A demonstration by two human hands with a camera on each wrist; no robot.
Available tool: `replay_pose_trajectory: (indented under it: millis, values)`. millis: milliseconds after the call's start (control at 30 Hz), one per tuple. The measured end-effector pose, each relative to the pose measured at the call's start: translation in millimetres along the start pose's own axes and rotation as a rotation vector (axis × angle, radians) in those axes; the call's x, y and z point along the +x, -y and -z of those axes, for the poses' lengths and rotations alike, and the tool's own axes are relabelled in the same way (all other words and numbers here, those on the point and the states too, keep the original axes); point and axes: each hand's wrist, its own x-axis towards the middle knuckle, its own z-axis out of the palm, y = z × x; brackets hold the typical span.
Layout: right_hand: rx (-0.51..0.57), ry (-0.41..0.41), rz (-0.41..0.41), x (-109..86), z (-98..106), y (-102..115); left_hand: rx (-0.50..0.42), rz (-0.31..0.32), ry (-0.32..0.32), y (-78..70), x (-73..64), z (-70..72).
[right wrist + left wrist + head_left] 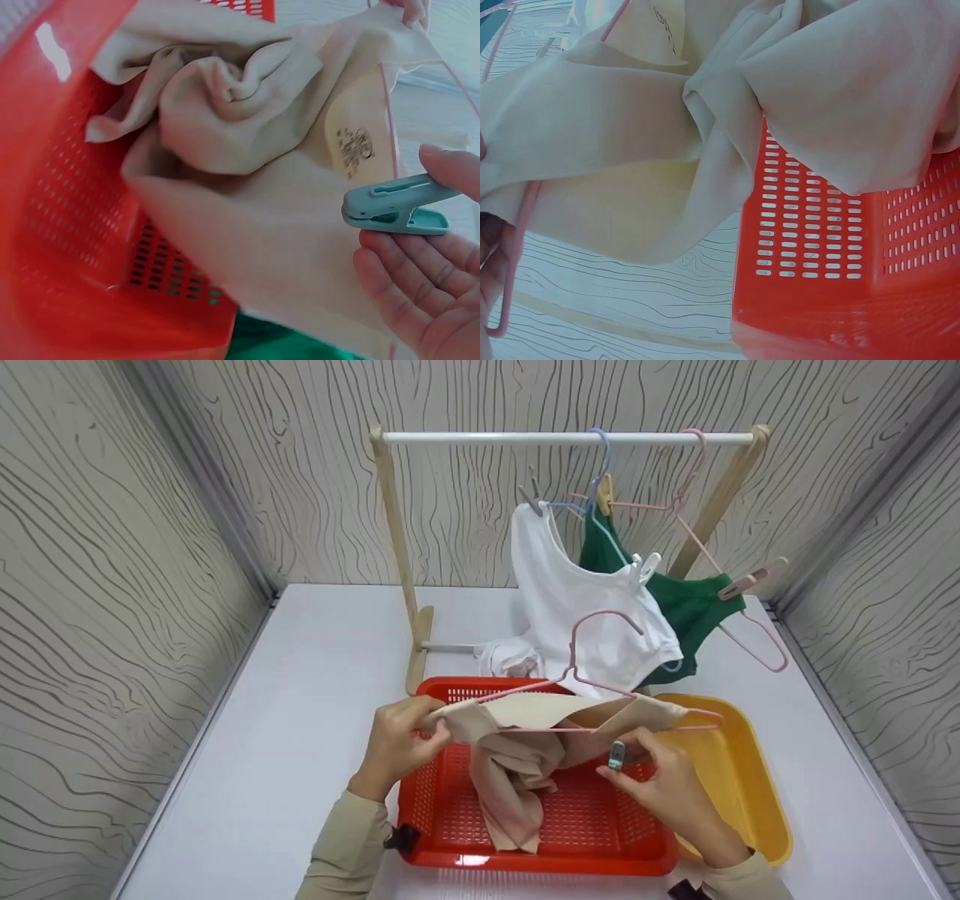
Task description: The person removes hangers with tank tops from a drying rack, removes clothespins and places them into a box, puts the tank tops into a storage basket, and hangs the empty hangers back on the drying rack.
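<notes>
A beige sleeveless garment (pixel 506 802) hangs from a pink hanger (pixel 573 656), its shoulders over the hanger's arms and its lower part bunched in the red basket (pixel 536 861). My left hand (pixel 405 741) pinches the garment's left shoulder at the hanger's end. In the left wrist view, the hanger's pink end (pixel 507 300) sticks out beside the fingers. My right hand (pixel 671 787) holds a teal clothespin (pixel 397 202) between thumb and fingers, just below the right shoulder. In the right wrist view, the clothespin's jaws are together, and printed lettering shows inside the garment's neckline.
Behind stands a wooden rack with a white bar (pixel 487 438). On it hang a white top (pixel 577 592) and a green top (pixel 686 604), both clipped to hangers with clothespins. A yellow tray (pixel 750 780) sits right of the basket. Patterned walls enclose the white table (pixel 247 735).
</notes>
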Motion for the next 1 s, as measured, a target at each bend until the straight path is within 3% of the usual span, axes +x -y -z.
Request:
replay_pose_trajectory:
  millis: [233, 600, 1000]
  values:
    - [-0.002, 0.024, -0.115, -4.8, 5, -13, 0.010, 0.003, 0.008, -0.2, -0.2, 0.1]
    - [-0.017, -0.039, -0.132, -8.1, 13, -34, -0.016, 0.004, -0.001, -0.5, -0.6, 0.1]
    - [-0.070, -0.073, -0.204, -16.3, 29, -62, -0.009, 0.003, 0.004, -0.3, -0.4, 0.0]
